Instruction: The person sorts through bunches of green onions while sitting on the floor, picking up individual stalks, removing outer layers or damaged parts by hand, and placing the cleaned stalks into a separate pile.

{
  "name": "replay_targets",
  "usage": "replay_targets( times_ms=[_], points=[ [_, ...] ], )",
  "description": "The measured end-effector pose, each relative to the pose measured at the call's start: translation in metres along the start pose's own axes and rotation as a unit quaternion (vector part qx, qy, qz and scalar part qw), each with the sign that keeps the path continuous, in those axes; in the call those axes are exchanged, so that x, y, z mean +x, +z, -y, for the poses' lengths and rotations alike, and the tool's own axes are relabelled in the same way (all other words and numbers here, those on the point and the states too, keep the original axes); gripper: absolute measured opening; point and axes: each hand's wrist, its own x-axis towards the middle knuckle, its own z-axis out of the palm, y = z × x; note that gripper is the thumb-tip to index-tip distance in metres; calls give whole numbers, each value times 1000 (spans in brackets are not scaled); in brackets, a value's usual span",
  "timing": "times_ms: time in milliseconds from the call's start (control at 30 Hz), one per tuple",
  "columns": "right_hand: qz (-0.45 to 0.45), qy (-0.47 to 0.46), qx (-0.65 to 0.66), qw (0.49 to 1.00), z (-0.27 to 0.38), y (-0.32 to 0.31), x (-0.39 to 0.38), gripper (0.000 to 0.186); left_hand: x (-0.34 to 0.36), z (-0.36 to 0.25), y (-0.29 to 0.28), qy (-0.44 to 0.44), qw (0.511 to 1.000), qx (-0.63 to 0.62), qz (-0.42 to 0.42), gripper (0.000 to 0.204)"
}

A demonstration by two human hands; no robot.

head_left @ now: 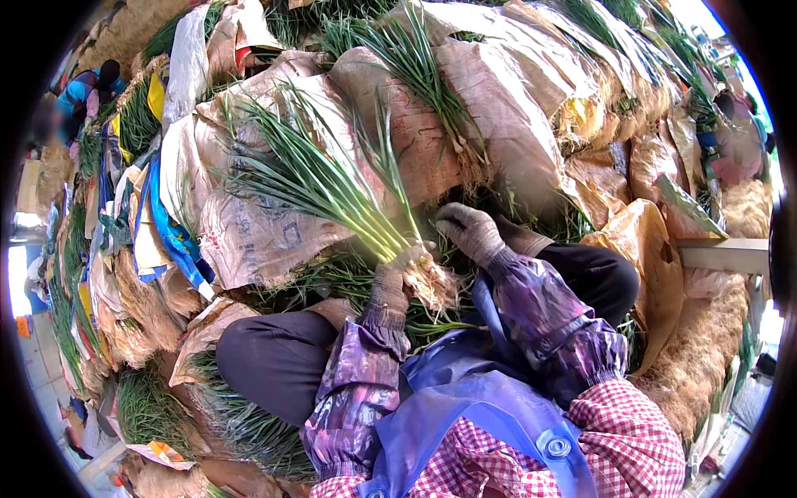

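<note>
My left hand (pixel 390 280), in a grey knit glove, grips a bunch of green onions (pixel 320 178) near its pale, rooty base (pixel 432 282); the long green leaves fan up and to the left. My right hand (pixel 466 228), also gloved, reaches into the loose green onions (pixel 349 278) heaped in front of my knees, its fingers curled down among the stalks. Whether it holds anything is hidden. Both forearms wear purple patterned sleeve covers (pixel 548 319).
Brown paper sacks (pixel 498 108) stuffed with green onion bundles are stacked all around and ahead. Straw-like root masses (pixel 697 349) lie to the right. More bundles (pixel 149 407) lie at lower left. Another person (pixel 87 87) is at far upper left.
</note>
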Motion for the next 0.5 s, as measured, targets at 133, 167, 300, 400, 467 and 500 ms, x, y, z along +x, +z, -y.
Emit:
replay_targets(
  times_ms=[133, 167, 300, 400, 467, 500],
  points=[
    [148, 63, 378, 912, -13, 28, 0, 21, -30, -9, 24, -34, 997, -25, 72, 24],
    [170, 65, 416, 891, -4, 33, -1, 19, -33, -13, 19, -56, 990, -59, 115, 20],
    [94, -158, 84, 979, -6, 45, 1, 12, -56, -22, 28, -82, 984, -112, 116, 20],
    [34, 12, -161, 986, -15, 14, 17, 16, -56, -17, 15, -84, 974, -143, 152, 20],
    [36, 229, 292, 928, -44, 12, 24, 30, -56, -12, 26, -64, 989, -70, 114, 21],
    [77, 195, 267, 941, -41, 18, 21, 33, -60, -8, 24, -48, 995, -40, 82, 21]
  ],
)
